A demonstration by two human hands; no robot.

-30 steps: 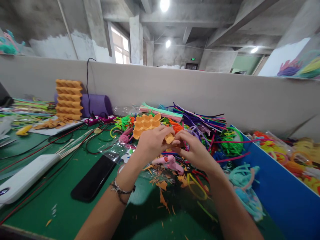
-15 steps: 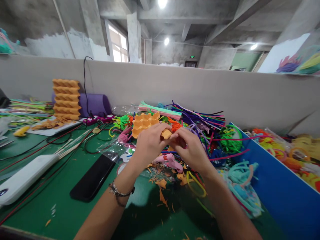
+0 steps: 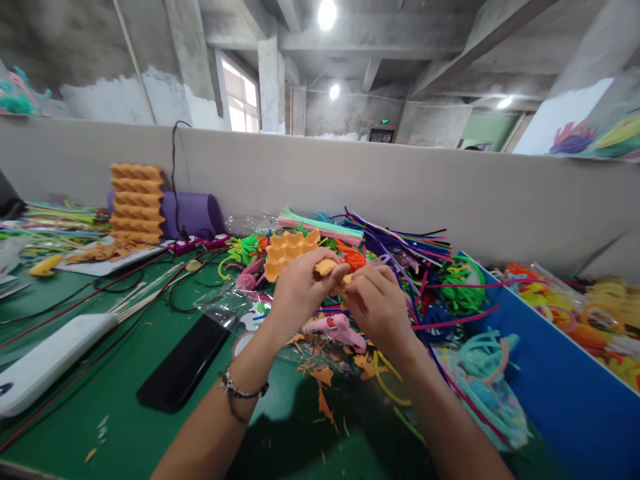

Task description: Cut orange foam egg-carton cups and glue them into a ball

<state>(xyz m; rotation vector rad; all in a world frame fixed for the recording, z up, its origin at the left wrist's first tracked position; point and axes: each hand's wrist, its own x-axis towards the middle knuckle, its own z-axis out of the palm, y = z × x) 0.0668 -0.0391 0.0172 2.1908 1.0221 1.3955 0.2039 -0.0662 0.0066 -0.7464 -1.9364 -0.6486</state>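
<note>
My left hand (image 3: 303, 287) is closed on a small orange piece (image 3: 326, 267) of bumpy egg-crate material, held between thumb and fingers. Close beside it, my right hand (image 3: 377, 300) pinches an orange bit (image 3: 347, 279) at its fingertips. Whether the two bits are joined cannot be made out. Just behind the left hand lies a larger orange egg-crate sheet (image 3: 290, 250). Below the hands are a pink rolled piece (image 3: 340, 328) and torn orange scraps (image 3: 323, 375) on the green table.
A black phone (image 3: 187, 360) and a white glue-gun-like tool (image 3: 60, 357) lie to the left. Fuzzy pipe cleaners (image 3: 400, 233) heap at the back. On the right a blue box wall (image 3: 545, 360) borders colourful pieces. An orange sheet (image 3: 137, 203) stands near a purple roll (image 3: 197, 215).
My right hand has turned and drawn slightly down, with an orange bit now showing at its fingertips. The piece in my left hand has shifted a little left.
</note>
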